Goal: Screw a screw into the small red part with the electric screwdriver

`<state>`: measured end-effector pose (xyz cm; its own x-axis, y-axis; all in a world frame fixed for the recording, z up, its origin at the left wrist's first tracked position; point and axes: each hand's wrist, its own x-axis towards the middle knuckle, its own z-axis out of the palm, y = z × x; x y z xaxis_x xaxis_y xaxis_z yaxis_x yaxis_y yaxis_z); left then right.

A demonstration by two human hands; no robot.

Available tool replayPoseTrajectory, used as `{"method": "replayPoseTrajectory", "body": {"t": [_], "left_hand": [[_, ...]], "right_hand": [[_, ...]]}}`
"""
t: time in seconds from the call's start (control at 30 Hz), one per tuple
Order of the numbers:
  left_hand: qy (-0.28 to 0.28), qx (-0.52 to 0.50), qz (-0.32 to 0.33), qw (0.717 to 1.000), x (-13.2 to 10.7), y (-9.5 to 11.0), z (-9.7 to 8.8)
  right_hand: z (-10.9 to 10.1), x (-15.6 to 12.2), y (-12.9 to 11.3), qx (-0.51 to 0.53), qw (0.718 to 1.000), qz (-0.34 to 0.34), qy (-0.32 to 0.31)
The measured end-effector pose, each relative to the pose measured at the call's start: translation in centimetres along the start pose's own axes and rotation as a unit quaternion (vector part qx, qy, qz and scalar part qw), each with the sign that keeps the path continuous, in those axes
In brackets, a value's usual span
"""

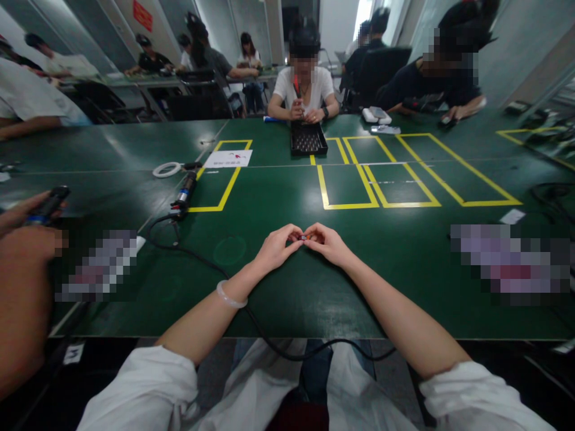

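Observation:
My left hand point(277, 246) and my right hand point(327, 242) meet fingertip to fingertip on the green table point(287, 281), just in front of me. Both are closed in a pinch around one tiny part point(303, 237) with a reddish and bluish tint, too small to name. A pale bangle point(230, 296) circles my left wrist. An electric screwdriver point(185, 193) lies on the table to the left, beyond my hands, with its black cable point(211, 263) running back under my left forearm.
Yellow tape boxes point(381, 179) mark the table. A black parts tray point(308, 140) stands in front of a person opposite. A white tape ring point(166, 170) and a paper label point(228, 158) lie left of middle. A co-worker's hand point(27, 221) holds a tool at far left.

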<state>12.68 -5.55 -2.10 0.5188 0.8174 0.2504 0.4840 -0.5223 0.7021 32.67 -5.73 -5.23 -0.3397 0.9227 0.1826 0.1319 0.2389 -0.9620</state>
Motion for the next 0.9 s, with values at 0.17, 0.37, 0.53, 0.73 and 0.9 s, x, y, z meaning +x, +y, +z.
{"method": "replayPoseTrajectory", "body": {"t": [0.17,0.37,0.53,0.73,0.9], "left_hand": [[-0.008,-0.002,-0.007,1.000,0.0,0.1,0.0],[0.009,0.011,-0.013,1.000,0.3,-0.1,-1.1],[0.067,0.099,-0.038,0.992,1.0,-3.7,-5.2],[0.135,0.348,-0.195,0.907,0.5,-11.3,-13.7],[0.141,0.429,-0.391,0.802,-1.6,-15.2,-20.5]], "right_hand": [[-0.2,-0.1,-0.3,-0.039,0.999,0.004,-0.007],[-0.4,-0.1,-0.4,-0.057,0.998,0.011,-0.004],[-0.6,-0.1,-0.4,-0.069,0.998,0.012,-0.008],[-0.5,-0.1,-0.1,-0.072,0.997,0.011,-0.007],[-0.5,-0.1,0.1,-0.062,0.998,0.014,-0.004]]}}
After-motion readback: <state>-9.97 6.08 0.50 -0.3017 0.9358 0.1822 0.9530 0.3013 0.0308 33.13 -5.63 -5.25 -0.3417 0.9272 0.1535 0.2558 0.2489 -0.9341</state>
